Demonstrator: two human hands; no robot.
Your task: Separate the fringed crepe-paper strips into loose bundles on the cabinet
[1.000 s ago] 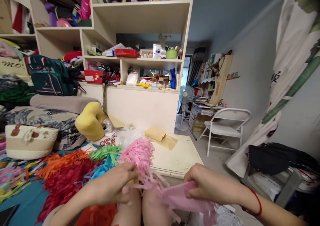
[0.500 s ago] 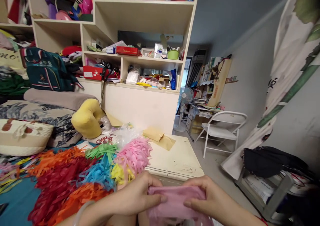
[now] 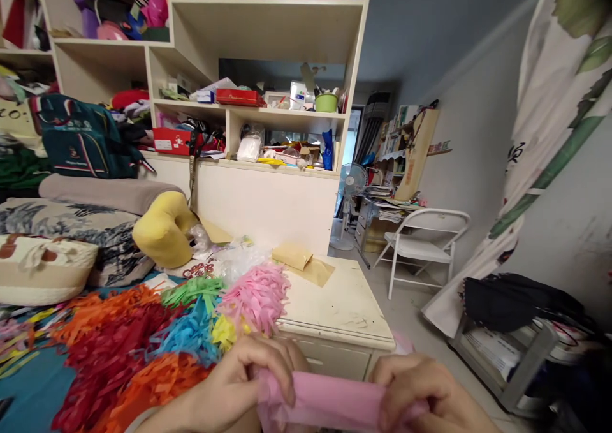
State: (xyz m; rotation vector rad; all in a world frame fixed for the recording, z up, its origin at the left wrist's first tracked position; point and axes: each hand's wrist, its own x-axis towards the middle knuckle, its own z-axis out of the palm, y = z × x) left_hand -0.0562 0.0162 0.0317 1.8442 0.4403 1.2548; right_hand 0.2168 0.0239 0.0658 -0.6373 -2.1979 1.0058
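Note:
A sheet of pink tissue-like material [image 3: 335, 398], folded or rolled along its top edge, stretches between my two hands low in the head view. My left hand [image 3: 258, 372] pinches its left end between thumb and fingers. At the other end my right hand [image 3: 421, 388] has its fingers curled round the material. The lower part of the sheet runs out of the picture. Left of my hands lie fringed paper bundles: a pink one [image 3: 255, 299], a yellow one [image 3: 227, 331], a blue one [image 3: 186, 331] and a dark red one [image 3: 105, 356].
Just beyond my hands stands a cream cabinet [image 3: 344, 299] with brown paper [image 3: 303, 264] on top. A yellow neck pillow [image 3: 162, 235] and a woven bag [image 3: 45, 270] lie on the left. A white folding chair [image 3: 421, 248] and a grey cart [image 3: 507, 363] stand on the right.
My hands have moved slightly down and further apart, pulling the pink sheet out wider. The grip has shifted toward its ends, and the view has turned slightly right.

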